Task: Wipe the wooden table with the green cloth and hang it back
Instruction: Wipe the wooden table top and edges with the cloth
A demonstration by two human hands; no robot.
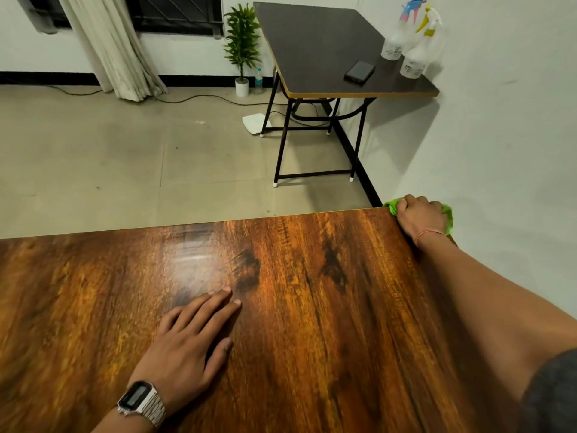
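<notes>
The wooden table [312,307] fills the lower part of the view, glossy with dark grain marks. My right hand [420,215] reaches to the table's far right corner and grips the green cloth [447,217], which bunches under the fingers and sticks out on both sides of the hand. Most of the cloth is hidden beneath that hand. My left hand [193,342], with a metal watch on the wrist, rests flat on the tabletop near the middle, fingers straight and together.
A dark folding table [318,48] stands beyond by the right wall, holding two spray bottles [415,57] and a phone [359,72]. A potted plant [242,48], a curtain [109,48] and floor cables lie at the back. The white wall runs close along the right.
</notes>
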